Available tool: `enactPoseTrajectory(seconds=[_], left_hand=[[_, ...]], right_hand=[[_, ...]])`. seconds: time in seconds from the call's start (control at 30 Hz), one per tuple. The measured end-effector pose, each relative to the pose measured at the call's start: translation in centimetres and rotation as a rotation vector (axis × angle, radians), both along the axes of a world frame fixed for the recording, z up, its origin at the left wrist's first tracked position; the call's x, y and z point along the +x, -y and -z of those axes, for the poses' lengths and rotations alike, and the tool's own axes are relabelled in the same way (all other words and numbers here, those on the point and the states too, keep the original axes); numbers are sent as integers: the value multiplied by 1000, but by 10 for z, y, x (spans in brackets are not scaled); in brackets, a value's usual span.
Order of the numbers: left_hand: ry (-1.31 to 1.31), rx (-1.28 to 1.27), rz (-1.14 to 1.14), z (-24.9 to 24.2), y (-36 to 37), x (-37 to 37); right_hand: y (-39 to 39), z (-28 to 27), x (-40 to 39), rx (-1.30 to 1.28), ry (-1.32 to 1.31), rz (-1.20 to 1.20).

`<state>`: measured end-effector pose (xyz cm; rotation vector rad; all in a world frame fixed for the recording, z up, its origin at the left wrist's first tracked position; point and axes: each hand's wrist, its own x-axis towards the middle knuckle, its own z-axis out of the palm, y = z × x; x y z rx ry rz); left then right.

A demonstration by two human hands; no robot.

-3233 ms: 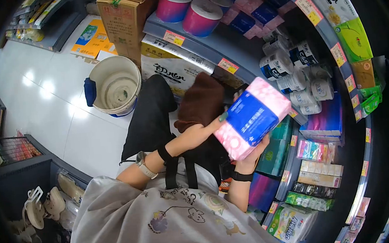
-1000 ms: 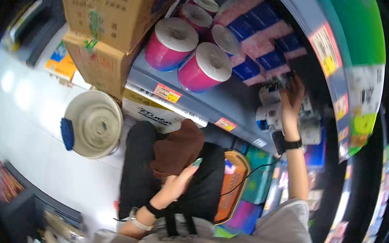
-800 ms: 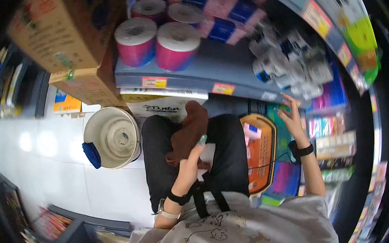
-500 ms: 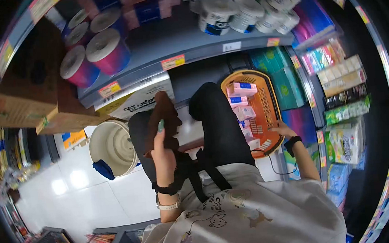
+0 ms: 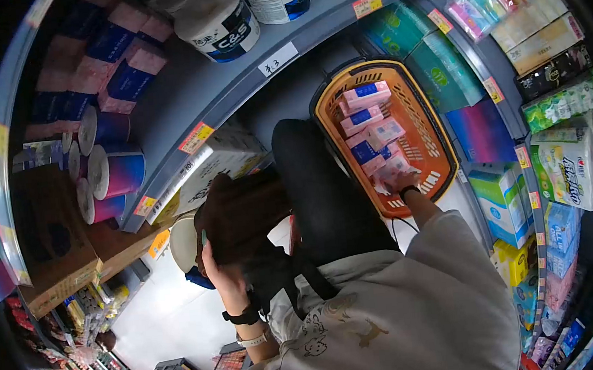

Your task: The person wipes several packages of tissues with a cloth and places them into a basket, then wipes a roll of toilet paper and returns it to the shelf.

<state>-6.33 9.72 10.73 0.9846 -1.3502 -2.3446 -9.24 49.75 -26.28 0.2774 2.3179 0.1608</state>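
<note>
My left hand [image 5: 224, 276] rests at my left thigh, its thumb with a green nail lying along a brown cloth [image 5: 231, 208] that it grips; the other fingers are mostly hidden. To the right, an orange shopping basket [image 5: 414, 122] with a dark rim stands beside my knee. Several pink and blue tissue packs [image 5: 366, 95] lie inside it. My right hand [image 5: 409, 179] reaches into the basket's near end, its fingers closed on a pink tissue pack [image 5: 388, 170]. A dark band circles each wrist.
A shelf edge [image 5: 233, 106] with price tags runs above my knees, holding C&S paper rolls [image 5: 217, 24]. Green packs [image 5: 445, 66] stand right of the basket. At left are a cardboard box [image 5: 50, 235] and a pale bucket [image 5: 184, 244], partly hidden by the cloth.
My right hand has moved from the basket's right rim onto the tissue packs inside. The view has turned and shifted right. My left hand still has the brown cloth.
</note>
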Motion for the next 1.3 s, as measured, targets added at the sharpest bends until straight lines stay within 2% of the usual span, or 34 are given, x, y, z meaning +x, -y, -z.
enactPoseTrajectory(seconds=[0.03, 0.07, 0.1, 0.17, 0.23, 0.3, 0.37, 0.4, 0.43, 0.5, 0.57, 0.63, 0.7, 0.77, 0.8, 0.83, 0.9, 0.93, 0.97, 1.03, 1.07, 1.1, 1.13, 1.17, 1.23, 1.27, 1.3], left_hand=[[10, -10, 0, 2, 1, -1], [19, -19, -4, 4, 2, -1], [25, -24, -9, 5, 2, -1], [11, -47, 3, 7, 2, -3], [-19, -64, 11, 11, 4, -5], [-59, -103, -5, 12, 7, -4], [-139, -16, -18, 7, 1, -2], [-170, -5, -10, 7, -1, 0], [-198, 4, -5, 8, -2, 4], [-215, 41, 24, 6, -8, 8], [-239, 0, 30, 11, -12, 13], [-256, -26, 46, 11, -20, 16], [-179, -154, 21, 18, -27, 20], [-182, -432, 74, -4, -35, 16], [-142, -429, 83, 6, -38, 20], [-55, -901, 116, 5, -36, 21], [197, -447, 351, -26, -41, 34], [109, -521, 280, -22, -43, 36], [-84, -669, 152, -22, -44, 37], [-121, -1102, 300, -12, -42, 56], [-225, -1290, 333, 7, -44, 66], [-256, -1551, 470, -6, -46, 65], [-382, -1385, 379, -11, -57, 68], [-134, -903, 776, -28, -61, 73], [-452, -1143, 267, -20, -82, 73], [-457, -1142, 264, -13, -80, 74], [-313, -1103, 424, -6, -76, 76]], right_hand=[[4, 3, 6, 99, -86, 4], [1, 8, 10, 91, -90, 29], [5, -3, 10, 86, -84, 27], [17, -68, -5, 50, -17, 52], [-2, -64, -15, 48, 38, 41], [-23, -74, -24, -439, -35, 552], [-46, -67, -12, -1244, -149, 1052], [-49, -82, -18, -1354, -62, 1007], [-45, -129, -19, -1316, 18, 1124], [-42, -161, -16, -1458, 82, 1247], [-23, -187, -16, -1671, 99, 1200], [10, -218, -17, -1928, 82, 1048], [52, -251, -21, -2054, 136, 875], [103, -295, -17, -1950, 131, 761], [125, -321, -16, -1917, 165, 494], [148, -343, -14, -1873, 196, 227], [195, -363, -7, -1943, 103, -271], [213, -363, 2, -1956, 106, -180], [226, -361, 11, -1967, 105, -83], [242, -362, 13, -1995, 60, -70], [249, -371, 10, -1971, 2, 95], [255, -377, 6, -1937, -59, 264], [258, -375, -5, -1964, -87, 325], [258, -361, -19, -1999, -185, 325], [257, -398, -22, -1926, -286, 203], [255, -406, -20, -1943, -231, 194], [251, -406, -16, -1939, -239, 191]])
